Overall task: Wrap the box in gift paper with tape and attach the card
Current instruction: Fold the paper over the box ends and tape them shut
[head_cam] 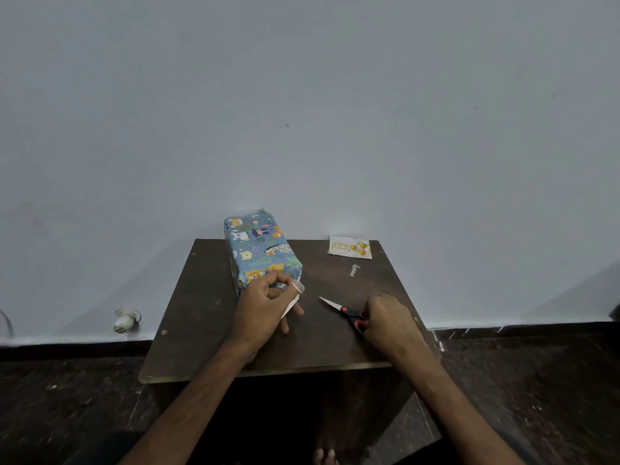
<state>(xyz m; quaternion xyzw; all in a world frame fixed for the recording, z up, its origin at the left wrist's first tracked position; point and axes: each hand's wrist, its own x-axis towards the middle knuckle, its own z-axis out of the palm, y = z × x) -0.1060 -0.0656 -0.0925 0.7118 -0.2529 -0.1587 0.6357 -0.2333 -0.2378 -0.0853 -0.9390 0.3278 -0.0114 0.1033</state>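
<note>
Nearest me, both forearms point(201, 391) reach over the dark desk point(208, 297); the wrapped box point(261, 253) lies at its far left side; my left grip point(265, 307), at the box's near end, pinches a strip of clear tape point(297, 287); my right grip point(389, 317) is closed round the handles of the scissors point(349, 313), blades pointing left; the card point(350, 247) lies at the far right corner, well apart from the box.

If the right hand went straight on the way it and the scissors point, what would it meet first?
Probably the left hand, pinching tape, just past the tip of the scissors; the box sits beyond. Depth is uncertain.
</note>
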